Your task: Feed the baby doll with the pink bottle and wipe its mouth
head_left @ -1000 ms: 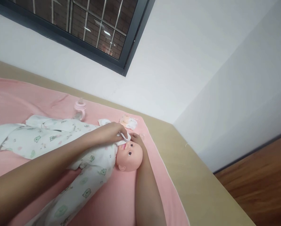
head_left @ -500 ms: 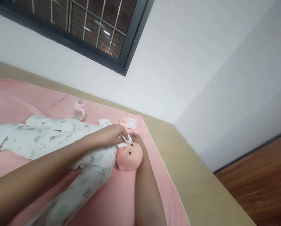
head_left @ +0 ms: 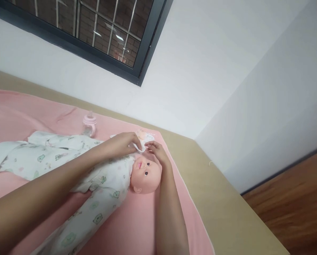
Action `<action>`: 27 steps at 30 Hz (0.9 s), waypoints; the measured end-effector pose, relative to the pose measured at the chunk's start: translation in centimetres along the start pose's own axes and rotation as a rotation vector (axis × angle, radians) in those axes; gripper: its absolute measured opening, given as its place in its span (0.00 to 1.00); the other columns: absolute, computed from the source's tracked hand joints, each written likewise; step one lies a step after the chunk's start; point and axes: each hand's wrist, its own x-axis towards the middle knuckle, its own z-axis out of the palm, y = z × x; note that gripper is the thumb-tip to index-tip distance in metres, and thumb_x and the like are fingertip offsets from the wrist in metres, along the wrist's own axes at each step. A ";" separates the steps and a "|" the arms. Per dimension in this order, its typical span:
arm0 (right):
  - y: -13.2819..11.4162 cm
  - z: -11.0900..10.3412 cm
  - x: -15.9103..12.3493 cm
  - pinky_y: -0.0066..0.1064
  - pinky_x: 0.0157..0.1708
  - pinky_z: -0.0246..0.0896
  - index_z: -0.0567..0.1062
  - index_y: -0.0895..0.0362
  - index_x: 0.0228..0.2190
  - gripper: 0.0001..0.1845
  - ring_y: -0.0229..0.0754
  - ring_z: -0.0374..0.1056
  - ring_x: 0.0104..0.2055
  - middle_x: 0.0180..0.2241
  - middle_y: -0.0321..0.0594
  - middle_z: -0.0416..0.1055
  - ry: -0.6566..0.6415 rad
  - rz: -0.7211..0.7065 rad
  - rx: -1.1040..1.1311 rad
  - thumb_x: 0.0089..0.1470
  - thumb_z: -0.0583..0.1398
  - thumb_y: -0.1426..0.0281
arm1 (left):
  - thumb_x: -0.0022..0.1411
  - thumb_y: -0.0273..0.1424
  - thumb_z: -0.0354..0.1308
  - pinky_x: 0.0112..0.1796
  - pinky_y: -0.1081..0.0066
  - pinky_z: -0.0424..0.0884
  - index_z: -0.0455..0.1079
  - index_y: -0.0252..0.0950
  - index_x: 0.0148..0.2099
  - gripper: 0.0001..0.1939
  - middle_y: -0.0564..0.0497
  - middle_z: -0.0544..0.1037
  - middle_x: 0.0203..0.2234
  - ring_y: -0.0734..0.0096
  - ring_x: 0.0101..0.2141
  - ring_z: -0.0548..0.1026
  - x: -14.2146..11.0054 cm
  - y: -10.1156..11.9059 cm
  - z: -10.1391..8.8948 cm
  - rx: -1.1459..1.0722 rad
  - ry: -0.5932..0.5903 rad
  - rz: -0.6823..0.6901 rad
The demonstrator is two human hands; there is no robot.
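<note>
A baby doll (head_left: 147,177) lies on its back on a pink cloth (head_left: 132,216), its head to the right. It wears a white sleepsuit (head_left: 105,191) printed with green animals. My left hand (head_left: 125,143) is closed on a white wipe (head_left: 142,146), just above the doll's face, which is uncovered. Beyond the doll's head, my right hand (head_left: 158,153) has its fingers stretched toward the wipe's edge; whether they touch it is hard to see. My right forearm runs alongside the top of the head.
A pink baby bottle (head_left: 89,124) with a handle stands beyond the doll's body. Behind my hands lies a small printed packet (head_left: 149,136), partly hidden. The wooden tabletop (head_left: 209,184) borders the cloth, with a white wall (head_left: 201,71) and barred window (head_left: 107,32) behind.
My left hand has lifted the wipe off the doll's mouth area and moved it slightly away, toward the wall. My right hand has risen from beside the head toward the wipe.
</note>
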 end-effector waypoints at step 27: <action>-11.4 3.6 -5.6 0.32 0.44 0.58 0.77 0.53 0.36 0.18 0.38 0.65 0.43 0.39 0.36 0.73 -0.140 -0.251 -0.544 0.50 0.51 0.76 | 0.53 0.37 0.52 0.34 0.70 0.66 0.73 0.37 0.44 0.19 0.50 0.78 0.37 0.62 0.36 0.74 -0.2 -1.5 -3.2 0.039 0.043 -0.072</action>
